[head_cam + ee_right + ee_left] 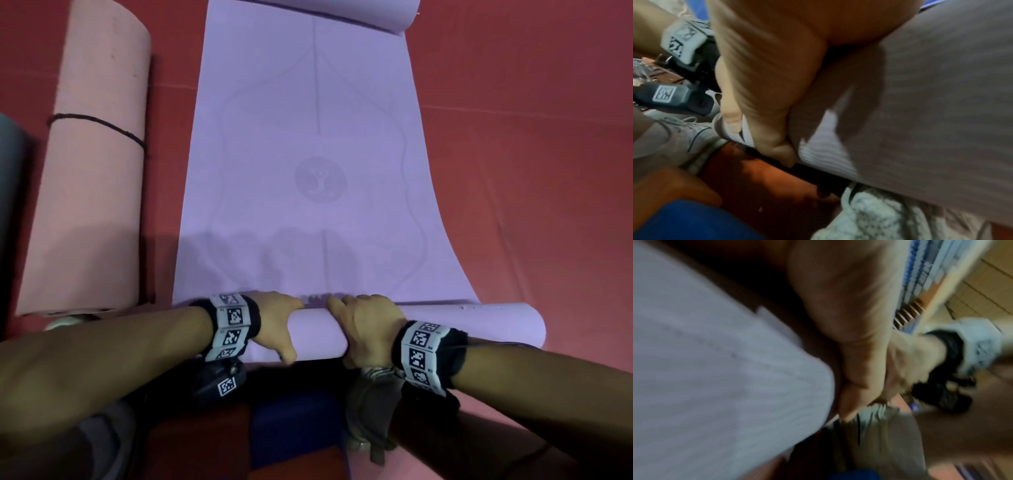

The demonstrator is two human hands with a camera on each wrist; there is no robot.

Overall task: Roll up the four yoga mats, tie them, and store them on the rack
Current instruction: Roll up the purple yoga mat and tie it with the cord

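Note:
A lilac yoga mat [315,144] lies spread on the red floor, its near end wound into a roll [318,335] and its far end curled up. My left hand [277,322] and right hand [366,329] sit side by side on the roll, fingers over its top and thumbs down its near side. Both wrist views are blurred: the left hand [849,337] wraps the pale roll [715,369], and the right hand [766,73] wraps the roll [920,113] from its side.
A rolled pink mat [92,164] tied with a black cord [102,126] lies along the lilac mat's left side. A dark grey roll [10,205] sits at the far left edge. My shoes [680,136] and knees are just behind the roll. Red floor [531,171] spreads right.

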